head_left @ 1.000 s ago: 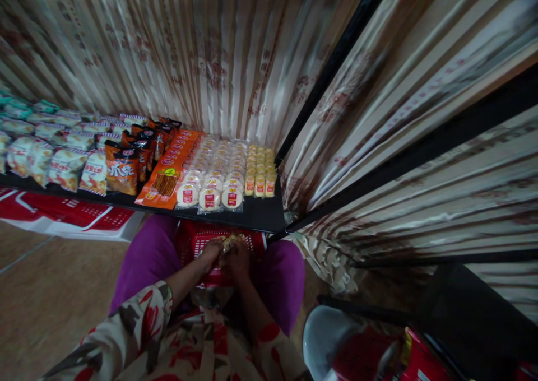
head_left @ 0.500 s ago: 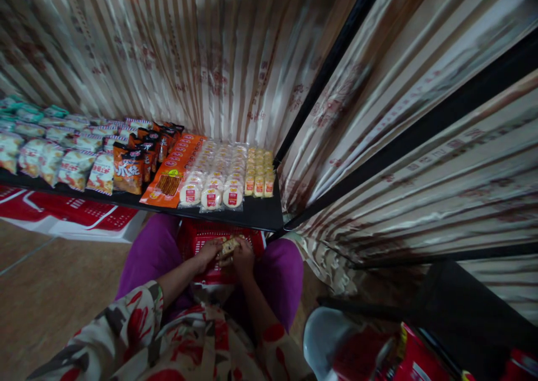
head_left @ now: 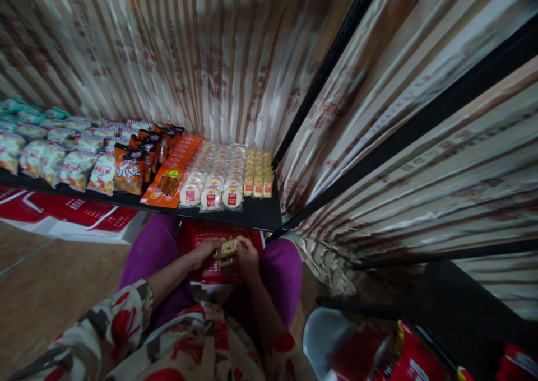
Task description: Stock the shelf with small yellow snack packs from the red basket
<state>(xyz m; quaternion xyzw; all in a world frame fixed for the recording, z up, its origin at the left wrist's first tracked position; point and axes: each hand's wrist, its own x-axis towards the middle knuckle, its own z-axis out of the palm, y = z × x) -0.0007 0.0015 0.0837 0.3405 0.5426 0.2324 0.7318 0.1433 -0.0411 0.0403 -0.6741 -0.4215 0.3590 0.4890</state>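
Observation:
Between my two hands is a small, pale yellow-brown wrapped snack, held over a red basket that sits between my knees. My left hand has its fingers closed on the snack's left end. On the right end, my right hand pinches it with thumb and fingers. Just below it shows another brownish piece, partly hidden; whether a hand holds it too I cannot tell. The basket's inside is mostly covered by my hands and the shelf edge.
Ahead is a black shelf bearing white-wrapped round crackers, small yellow packs, a flat orange bag, orange-black bags and white snack bags. Red baskets stand under it. A pale tub with red packages is at right.
My left hand has shifted slightly left and up, and the snack shows more of its face between my hands. My right hand has risen a little. The goods on the shelf are unchanged.

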